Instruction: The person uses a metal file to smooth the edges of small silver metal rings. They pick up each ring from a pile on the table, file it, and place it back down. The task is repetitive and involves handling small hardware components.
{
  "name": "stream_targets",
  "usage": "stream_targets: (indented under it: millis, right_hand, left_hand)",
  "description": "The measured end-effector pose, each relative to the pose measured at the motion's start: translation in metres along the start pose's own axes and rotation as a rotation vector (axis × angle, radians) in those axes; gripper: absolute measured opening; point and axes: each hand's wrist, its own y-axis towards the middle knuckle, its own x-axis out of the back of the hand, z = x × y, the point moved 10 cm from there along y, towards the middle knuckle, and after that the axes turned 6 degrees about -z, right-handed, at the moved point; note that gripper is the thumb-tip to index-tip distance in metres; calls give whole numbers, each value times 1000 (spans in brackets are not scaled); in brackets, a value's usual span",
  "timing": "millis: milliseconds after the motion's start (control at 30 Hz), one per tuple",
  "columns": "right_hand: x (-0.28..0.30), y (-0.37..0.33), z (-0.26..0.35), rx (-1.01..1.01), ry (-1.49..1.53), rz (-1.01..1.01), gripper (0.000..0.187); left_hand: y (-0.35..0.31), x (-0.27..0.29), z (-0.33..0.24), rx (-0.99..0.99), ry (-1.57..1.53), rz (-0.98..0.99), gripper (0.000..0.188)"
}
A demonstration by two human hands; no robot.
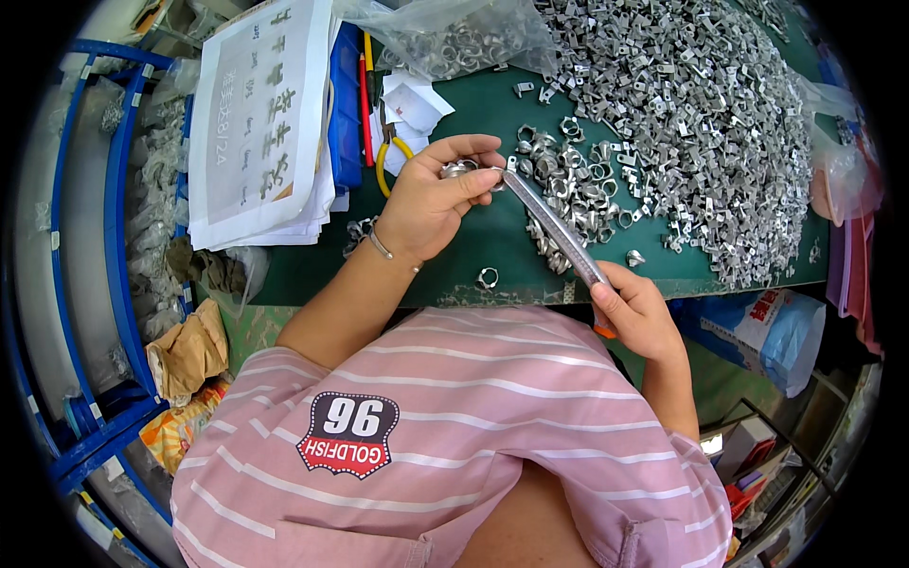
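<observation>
My left hand [431, 194] is raised over the green table, fingers curled round several small metal ring fittings [460, 168]. Its thumb and forefinger pinch at the far tip of a long, slim silver tool [559, 231]; the small part at that tip is mostly hidden by the fingers. My right hand [636, 308] is closed round the tool's near end, which has an orange piece [603, 328] showing below the fingers. The tool slants from my right hand up to my left. Just beyond it lies a small pile of shiny ring fittings [592, 189].
A large heap of small metal brackets [682, 114] covers the right of the table. Behind my left hand are yellow-handled pliers [386, 166], a red pen [365, 114] and a bag of parts [464, 38]. Papers [256, 133] stand left, beside a blue rack [118, 208]. One loose ring [487, 278] lies near the front edge.
</observation>
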Motion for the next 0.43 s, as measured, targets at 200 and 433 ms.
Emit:
stream_targets:
  millis: [200, 433]
  right_hand:
    - [-3, -1, 8, 68, -124, -8, 27]
    - [-5, 1, 18, 102, -139, -115, 28]
  left_hand:
    - [-9, -20, -35, -371, 634, 22, 13]
    - [-41, -64, -69, -831, 787, 127, 9]
